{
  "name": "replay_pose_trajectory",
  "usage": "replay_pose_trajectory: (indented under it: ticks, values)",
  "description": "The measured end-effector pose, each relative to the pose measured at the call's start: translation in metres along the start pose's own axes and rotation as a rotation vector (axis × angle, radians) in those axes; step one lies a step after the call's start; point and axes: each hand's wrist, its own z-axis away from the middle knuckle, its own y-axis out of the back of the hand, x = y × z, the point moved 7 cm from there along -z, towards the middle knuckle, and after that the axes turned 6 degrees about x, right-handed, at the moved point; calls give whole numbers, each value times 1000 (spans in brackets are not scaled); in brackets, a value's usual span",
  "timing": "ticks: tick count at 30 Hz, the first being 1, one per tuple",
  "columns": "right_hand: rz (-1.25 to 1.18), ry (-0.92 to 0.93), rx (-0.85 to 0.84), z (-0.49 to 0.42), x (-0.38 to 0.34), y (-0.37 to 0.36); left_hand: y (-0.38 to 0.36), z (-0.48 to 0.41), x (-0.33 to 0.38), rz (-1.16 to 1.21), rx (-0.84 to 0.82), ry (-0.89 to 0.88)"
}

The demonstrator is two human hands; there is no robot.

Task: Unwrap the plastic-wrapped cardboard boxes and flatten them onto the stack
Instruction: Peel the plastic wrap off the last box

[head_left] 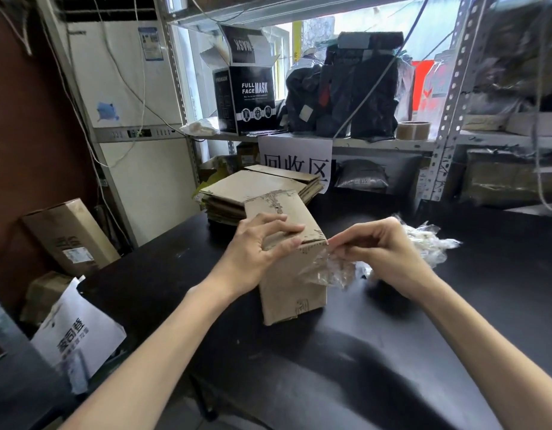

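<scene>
A brown cardboard box stands upright on the black table in the middle of the view. My left hand grips its top left edge, thumb on the near face and fingers over the top. My right hand pinches a strip of clear plastic wrap that hangs off the box's right side. Behind the box lies a stack of flattened cardboard.
A crumpled heap of clear plastic lies on the table right of my right hand. Metal shelves behind hold a black mask box, dark bags and a tape roll. Cartons and a white bag sit at left.
</scene>
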Motion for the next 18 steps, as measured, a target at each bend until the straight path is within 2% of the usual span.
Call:
replay_pose_trajectory:
  ticks: [4, 5, 8, 10, 12, 14, 16, 18]
  values:
    - [-90, -102, 12, 4, -8, -1, -1, -1, -1, -10, 15, 15]
    - [-34, -105, 44, 5, -13, -1, -1, -1, -1, -18, 23, 16]
    - [403, -82, 203, 12, -16, -10, -4, -2, 1, -43, 26, 4]
    - [638, -81, 252, 18, -15, -23, -6, -3, 2, -52, 20, 6]
    - [649, -13, 260, 18, -16, -27, -5, -3, 1, -50, 7, 5]
    - [627, 80, 242, 11, -17, -16, -3, -3, -1, -48, -23, -1]
    - [676, 168, 155, 6, -20, -7, -2, -3, -2, -31, -55, -8]
    - [622, 158, 44, 4, -22, -4, -2, -3, -3, -8, -83, -10]
